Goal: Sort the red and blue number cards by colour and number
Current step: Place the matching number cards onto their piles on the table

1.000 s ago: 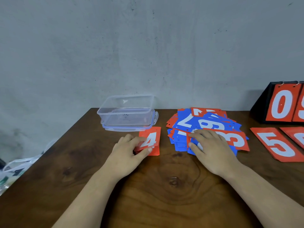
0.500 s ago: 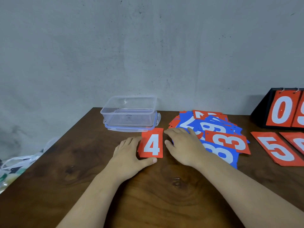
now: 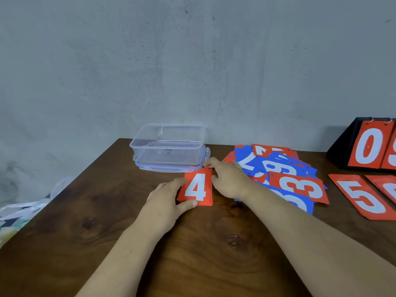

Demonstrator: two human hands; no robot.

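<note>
Head view: red 4 stack lies flat on the desk. The left hand grips its left and near edges and the right hand pinches its far right corner (squaring it, I'd say). Red 5 stack is set out far right. Mixed pile is unsorted, so it's early days.

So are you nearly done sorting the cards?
Not nearly. Red 5 cards lie set aside on the right. The left hand and right hand hold the red 4 cards by their edges. The mixed pile of red and blue cards beside them is left to sort.
</note>
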